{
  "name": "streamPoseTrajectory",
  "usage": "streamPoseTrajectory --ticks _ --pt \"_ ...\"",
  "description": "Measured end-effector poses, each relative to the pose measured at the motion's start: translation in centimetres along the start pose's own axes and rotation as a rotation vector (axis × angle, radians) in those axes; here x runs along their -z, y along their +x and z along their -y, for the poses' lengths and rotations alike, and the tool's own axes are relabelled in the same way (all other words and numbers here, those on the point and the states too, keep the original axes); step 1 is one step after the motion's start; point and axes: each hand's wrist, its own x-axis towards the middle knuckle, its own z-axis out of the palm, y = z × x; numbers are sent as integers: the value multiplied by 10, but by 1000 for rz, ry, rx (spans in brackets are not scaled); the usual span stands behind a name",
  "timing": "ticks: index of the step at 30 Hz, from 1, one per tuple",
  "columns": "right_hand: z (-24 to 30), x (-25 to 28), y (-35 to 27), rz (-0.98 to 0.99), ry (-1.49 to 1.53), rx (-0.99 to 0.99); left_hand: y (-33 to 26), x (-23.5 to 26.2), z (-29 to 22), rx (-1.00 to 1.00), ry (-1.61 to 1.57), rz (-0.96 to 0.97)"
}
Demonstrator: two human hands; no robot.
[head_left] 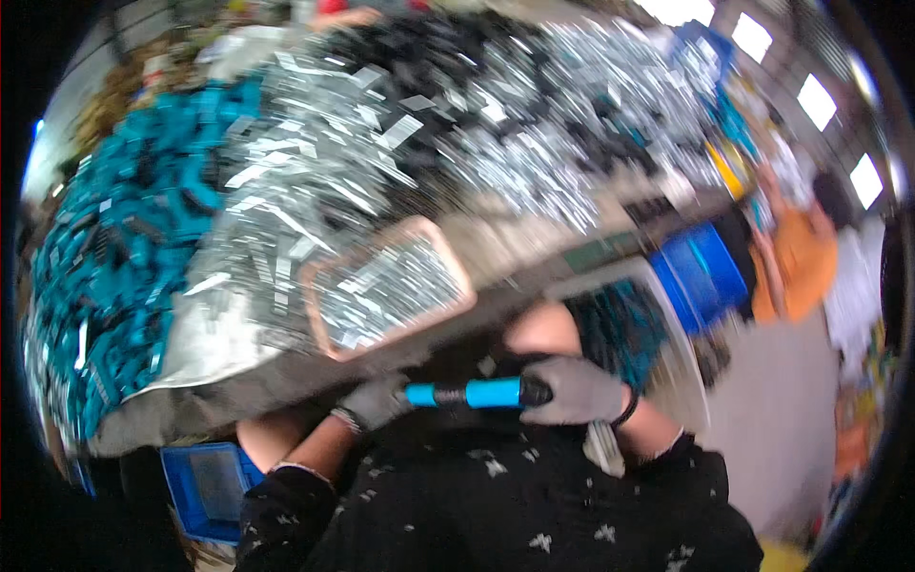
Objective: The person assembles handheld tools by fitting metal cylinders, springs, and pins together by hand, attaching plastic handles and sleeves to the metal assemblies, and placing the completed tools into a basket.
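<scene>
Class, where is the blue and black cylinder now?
Below centre in the head view, the cylinder is held between the left hand and right hand, just beyond the black shirt.

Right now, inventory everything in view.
teal parts: many, teal, table's left
metal strips: many, silver, table's middle and right
dark parts: many, black, table's far middle
tray: one, pinkish, table's near edge
table: one, greyish, ahead
blue bin: one, blue, right
pale tub: one, whitish, beside bin
crate: one, blue, lower left
rod: one, blue and black, between hands
person in orange: one, orange, right
windows: several, white, upper right
shirt: one, black, bottom
left hand: one, grey glove, rod's left
right hand: one, grey glove, rod's right
</scene>
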Motion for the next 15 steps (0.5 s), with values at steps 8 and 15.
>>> streamPoseTrajectory --ticks 8,15 --pt "-19 -22 -162 -603 196 -182 8 -18 -98 -452 -295 -251" --pt "-47 46 -179 -961 -150 -544 -30 -49 -54 -144 38 -261"
